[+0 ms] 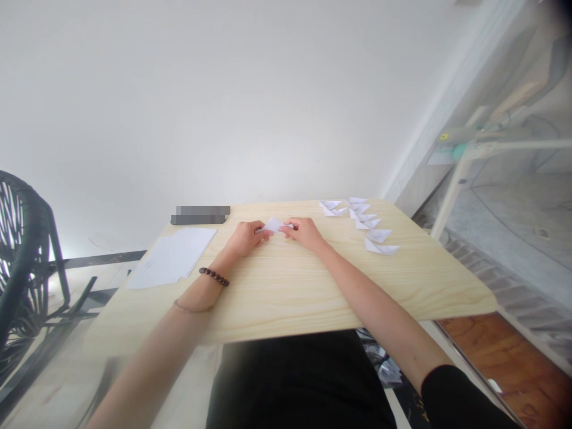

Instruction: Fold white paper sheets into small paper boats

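Note:
A small piece of folded white paper (273,224) is held between my two hands, just above the wooden table (286,292). My left hand (246,238) pinches its left end with thumb and fingers. On the opposite end, my right hand (304,233) has its fingers closed on the paper. A peak of the fold points up between the hands, and my fingers cover both ends. To the right of my right hand lie several folded white paper boats (364,220), loosely grouped.
A stack of white paper sheets (172,259) lies on the table's left side. Behind it rests a dark, partly pixelated flat object (199,215). A white wall (268,107) rises behind the table. At far left stands a dark woven chair (22,256); a white metal frame (451,193) is at right.

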